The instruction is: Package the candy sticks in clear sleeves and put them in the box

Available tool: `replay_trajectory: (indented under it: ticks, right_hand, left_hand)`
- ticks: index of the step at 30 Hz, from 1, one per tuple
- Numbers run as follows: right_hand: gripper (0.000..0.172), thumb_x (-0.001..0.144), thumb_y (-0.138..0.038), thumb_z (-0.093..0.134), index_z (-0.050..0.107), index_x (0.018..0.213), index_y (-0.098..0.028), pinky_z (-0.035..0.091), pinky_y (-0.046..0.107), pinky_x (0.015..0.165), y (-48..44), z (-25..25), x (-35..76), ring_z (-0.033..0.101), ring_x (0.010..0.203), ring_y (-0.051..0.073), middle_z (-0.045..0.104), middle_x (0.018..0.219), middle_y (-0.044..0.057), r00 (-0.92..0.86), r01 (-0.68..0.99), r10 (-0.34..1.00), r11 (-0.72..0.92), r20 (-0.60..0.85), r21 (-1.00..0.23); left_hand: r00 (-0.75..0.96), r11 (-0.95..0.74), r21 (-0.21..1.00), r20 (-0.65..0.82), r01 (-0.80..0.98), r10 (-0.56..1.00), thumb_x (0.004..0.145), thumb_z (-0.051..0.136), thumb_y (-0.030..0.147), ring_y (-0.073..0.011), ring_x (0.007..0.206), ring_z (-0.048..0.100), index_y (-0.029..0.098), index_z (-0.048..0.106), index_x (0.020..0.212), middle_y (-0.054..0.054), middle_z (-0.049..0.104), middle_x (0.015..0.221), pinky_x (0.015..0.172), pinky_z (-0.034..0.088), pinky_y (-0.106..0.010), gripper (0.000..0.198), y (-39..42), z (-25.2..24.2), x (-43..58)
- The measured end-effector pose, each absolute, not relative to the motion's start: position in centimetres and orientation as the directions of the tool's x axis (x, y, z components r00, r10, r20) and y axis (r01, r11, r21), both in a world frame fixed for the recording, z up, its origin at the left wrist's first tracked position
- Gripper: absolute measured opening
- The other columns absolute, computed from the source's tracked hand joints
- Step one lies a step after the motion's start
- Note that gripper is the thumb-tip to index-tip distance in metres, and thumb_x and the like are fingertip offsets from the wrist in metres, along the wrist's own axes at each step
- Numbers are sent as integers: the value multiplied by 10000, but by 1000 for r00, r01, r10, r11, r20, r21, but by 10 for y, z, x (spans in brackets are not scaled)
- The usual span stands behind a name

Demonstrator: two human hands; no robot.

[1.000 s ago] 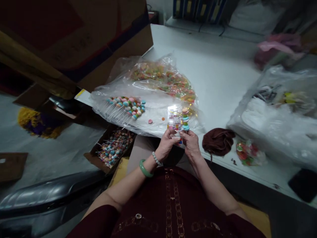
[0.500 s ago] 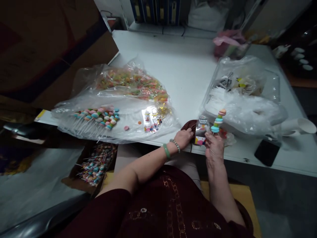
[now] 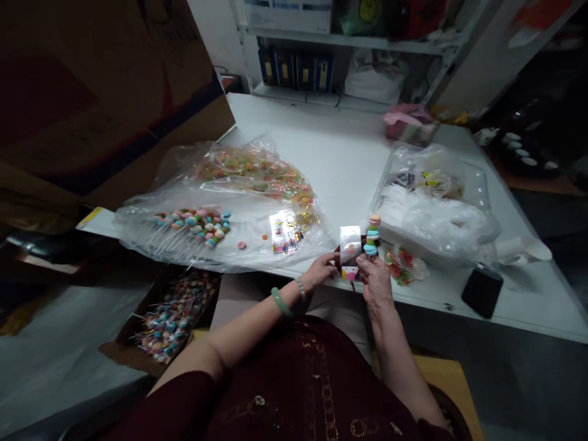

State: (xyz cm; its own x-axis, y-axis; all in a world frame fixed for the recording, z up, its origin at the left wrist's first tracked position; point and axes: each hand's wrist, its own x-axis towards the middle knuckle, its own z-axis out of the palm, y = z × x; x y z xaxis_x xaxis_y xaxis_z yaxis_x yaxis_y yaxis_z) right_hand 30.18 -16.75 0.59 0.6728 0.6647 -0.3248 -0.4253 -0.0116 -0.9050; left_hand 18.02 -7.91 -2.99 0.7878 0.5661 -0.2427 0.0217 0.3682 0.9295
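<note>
My right hand (image 3: 377, 283) is closed on the stick of a candy skewer (image 3: 373, 235), which stands upright with pastel pink, blue, white and green pieces. Just left of it is a small printed clear candy bag (image 3: 350, 248) with a coloured lower band; my right fingertips touch its lower right edge. My left hand (image 3: 321, 271), a green bangle on its wrist, has its fingers bent together at the bag's left edge. What they pinch is hidden against something dark brown behind the bag. Right of my right hand lies a clear bag of coloured gummies (image 3: 403, 266).
A large plastic bag (image 3: 248, 251) at left bears finished skewers (image 3: 202, 225), loose gummies (image 3: 257, 168) and more printed bags (image 3: 281, 233). A plastic-covered tray (image 3: 480, 184), a paper roll (image 3: 526, 250) and a black phone (image 3: 482, 293) are at right. Below left stands a carton of wrapped skewers (image 3: 172, 315).
The view has tilted upward, showing more shelf. The skewer and printed bag have come left and closer to my left hand. The bag now faces me upright; the gummies beside it are uncovered.
</note>
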Motion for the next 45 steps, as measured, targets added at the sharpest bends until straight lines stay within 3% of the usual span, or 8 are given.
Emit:
replay_trajectory:
  ticks: [5,8,15,22,24,28,35,45]
  right_hand:
    - [255,543,-335,757,637,690,-165,154,216,412,-144,4,257,243,415,50,419,462,-84,451,-340,831,-177,-325,-924]
    - [266,597,-323,734,716,792,-144,234,226,456,-125,4,224,326,461,73,512,510,-53,283,-197,917,-233,-283,-952]
    - [284,604,-331,774,750,834,-166,447,269,645,-84,5,164,567,689,162,697,741,17,187,-128,952,-220,-241,-967]
    - [362,629,-398,800,723,897,-168,224,196,390,-51,-4,101,298,400,57,465,480,-85,97,-182,933,-325,-346,-928]
    - [353,603,-369,815,728,873,-160,282,199,403,-43,-7,79,370,418,66,523,509,-62,12,-194,921,-379,-389,-905]
    - [267,538,-293,827,719,744,-161,467,249,567,-30,-12,39,586,601,137,681,670,17,-19,-224,905,-418,-424,-880]
    - [221,558,-264,793,703,734,-166,477,266,653,-10,-23,9,584,614,136,664,648,0,-193,-191,876,-476,-443,-859]
    - [183,826,-378,618,658,782,-205,309,236,525,-32,-10,67,392,547,107,466,568,-52,3,194,990,-137,-139,-972]
  left_hand:
    - [870,706,690,-242,-158,430,634,815,287,-145,826,611,168,698,1107,-109,668,1102,797,461,-303,502,-70,-12,113]
    - [723,621,733,-267,-277,637,596,851,358,-129,740,588,117,734,959,-75,695,863,770,438,-278,452,-68,-6,84]
    - [466,498,738,-279,-455,840,558,868,367,-138,718,600,87,749,839,-72,710,792,761,451,-281,415,-59,-11,27]
    - [160,397,596,-410,-699,898,466,899,304,-93,521,527,99,691,663,-18,634,594,565,432,-241,352,-31,-19,-29]
    - [98,351,578,-422,-736,901,458,902,291,-90,552,536,108,684,667,-7,635,607,596,437,-236,353,-27,-19,-43]
    - [-26,254,672,-376,-696,926,542,867,367,-92,605,536,128,667,695,7,640,653,645,441,-241,347,-28,-21,-73]
    - [57,378,752,-416,-540,908,635,819,441,-92,542,529,115,657,697,-19,647,620,544,394,-225,369,-29,-35,-127]
    - [2,242,261,-674,-935,738,876,636,225,-157,701,680,153,627,775,-13,687,702,826,561,-384,124,-4,-26,-130]
